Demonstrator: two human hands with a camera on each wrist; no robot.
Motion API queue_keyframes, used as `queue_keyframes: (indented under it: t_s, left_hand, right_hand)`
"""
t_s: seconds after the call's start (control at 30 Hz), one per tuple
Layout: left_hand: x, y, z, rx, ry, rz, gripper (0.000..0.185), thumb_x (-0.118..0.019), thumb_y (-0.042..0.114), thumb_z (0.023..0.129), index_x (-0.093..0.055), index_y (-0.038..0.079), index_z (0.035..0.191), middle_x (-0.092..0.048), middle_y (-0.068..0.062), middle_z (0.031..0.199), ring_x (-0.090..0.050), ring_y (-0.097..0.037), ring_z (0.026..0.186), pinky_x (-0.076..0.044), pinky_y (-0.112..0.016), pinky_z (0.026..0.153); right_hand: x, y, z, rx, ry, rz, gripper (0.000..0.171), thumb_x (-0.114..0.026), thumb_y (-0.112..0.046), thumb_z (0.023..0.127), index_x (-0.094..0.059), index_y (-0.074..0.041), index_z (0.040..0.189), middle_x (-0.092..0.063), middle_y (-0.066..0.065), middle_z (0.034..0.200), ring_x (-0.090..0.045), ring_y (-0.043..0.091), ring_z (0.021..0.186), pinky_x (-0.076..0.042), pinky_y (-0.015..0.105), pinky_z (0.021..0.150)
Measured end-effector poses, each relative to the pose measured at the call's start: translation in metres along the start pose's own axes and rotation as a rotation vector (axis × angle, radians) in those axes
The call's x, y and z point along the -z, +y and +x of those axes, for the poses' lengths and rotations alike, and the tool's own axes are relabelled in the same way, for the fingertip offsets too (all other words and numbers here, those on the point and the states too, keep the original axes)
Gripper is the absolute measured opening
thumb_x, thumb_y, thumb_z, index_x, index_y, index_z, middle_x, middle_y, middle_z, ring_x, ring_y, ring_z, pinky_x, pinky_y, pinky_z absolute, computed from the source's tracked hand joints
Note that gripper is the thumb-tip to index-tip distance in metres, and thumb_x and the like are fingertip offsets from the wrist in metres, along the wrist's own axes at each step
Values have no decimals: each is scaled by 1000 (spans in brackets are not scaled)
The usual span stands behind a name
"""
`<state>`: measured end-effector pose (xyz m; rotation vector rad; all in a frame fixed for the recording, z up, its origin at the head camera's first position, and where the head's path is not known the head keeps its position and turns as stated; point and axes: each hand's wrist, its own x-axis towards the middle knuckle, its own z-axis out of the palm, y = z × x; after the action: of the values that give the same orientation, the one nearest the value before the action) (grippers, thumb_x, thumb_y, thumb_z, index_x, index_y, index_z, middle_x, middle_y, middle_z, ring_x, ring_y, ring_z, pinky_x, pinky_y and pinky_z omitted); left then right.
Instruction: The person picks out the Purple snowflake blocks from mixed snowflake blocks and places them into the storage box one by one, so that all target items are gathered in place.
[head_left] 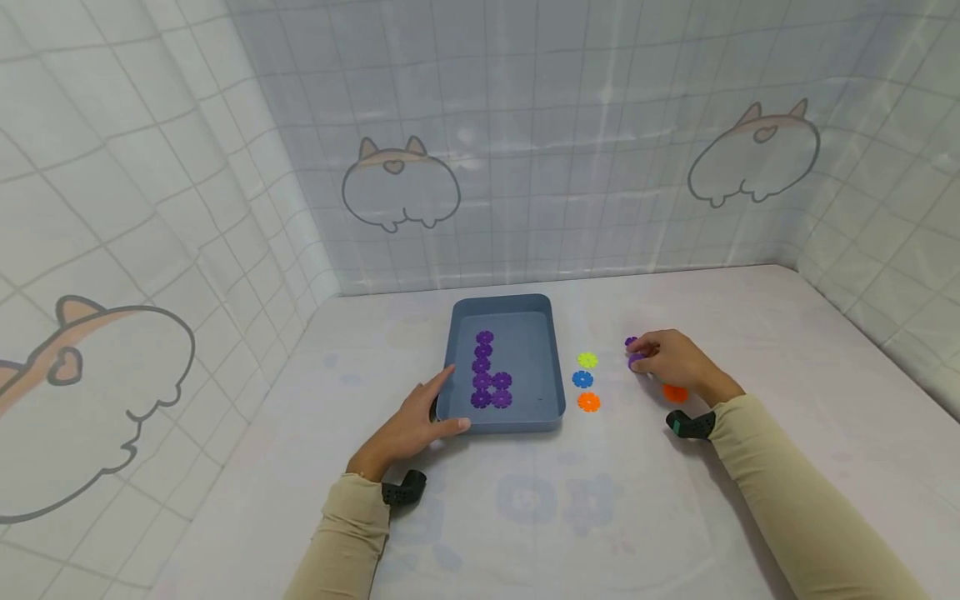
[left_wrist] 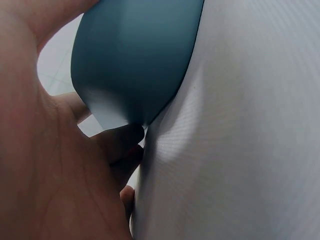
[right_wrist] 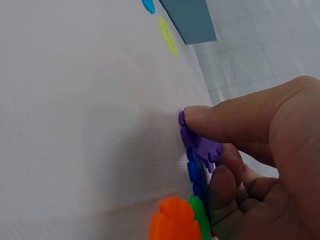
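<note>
My left hand (head_left: 405, 427) grips the near left corner of a blue-grey tray (head_left: 557, 367), thumb at the front rim and fingers along the left side. In the left wrist view, fingertips curl against the bottom of the tray wall (left_wrist: 135, 55). Purple flower-shaped discs (head_left: 482, 365) lie inside the tray, a column with two more beside its near end. To the right of the tray, my right hand (head_left: 675, 358) pinches a purple disc (right_wrist: 207, 150) between thumb and fingers, close to the table. Another purple disc (head_left: 631, 341) lies just beyond the fingertips.
Yellow (head_left: 587, 360), blue (head_left: 582, 379) and orange discs (head_left: 588, 402) lie in a column right of the tray. Another orange disc (head_left: 675, 392) sits under the right hand, with a green disc (right_wrist: 200, 217) and a dark blue disc (right_wrist: 196, 172) near it. Tiled-pattern curtains surround the table.
</note>
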<state>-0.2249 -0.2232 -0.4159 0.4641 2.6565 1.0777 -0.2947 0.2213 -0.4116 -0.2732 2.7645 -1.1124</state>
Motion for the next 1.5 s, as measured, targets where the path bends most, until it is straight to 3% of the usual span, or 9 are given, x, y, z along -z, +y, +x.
queue_keyframes:
  t_s: [0.33, 0.9, 1.13, 1.5]
  left_hand:
    - [1, 0, 0, 7, -4, 7, 97, -67, 58, 90, -11, 27, 163, -13, -8, 167, 3, -43, 150, -6, -66, 116]
    - [0, 0, 1, -9, 4, 9, 97, -67, 57, 90, -11, 25, 163, -13, -9, 166, 2, -43, 150, -6, -65, 116]
    - [0, 1, 0, -5, 4, 0, 98, -67, 57, 90, -11, 26, 163, -14, -9, 166, 1, -43, 150, -6, -64, 117]
    - [0, -1, 1, -6, 2, 7, 97, -67, 57, 90, -11, 26, 163, -13, -8, 166, 1, -42, 151, -6, -64, 117]
  right_hand:
    - [0, 0, 3, 3, 28, -23, 23, -72, -19, 94, -71, -2, 110, -63, 12, 99, -54, 29, 92, -48, 34, 76]
    - [0, -3, 5, 42, 80, -6, 18, -68, -22, 98, -69, -5, 104, -67, 10, 100, -58, 27, 89, -52, 34, 77]
    - [-3, -4, 5, 23, 124, 58, 24, -66, -24, 99, -68, -4, 110, -68, 11, 102, -60, 26, 87, -53, 32, 72]
    - [-11, -15, 8, -6, 96, 234, 27, -60, -24, 102, -70, -8, 122, -68, 13, 102, -61, 26, 85, -54, 33, 71]
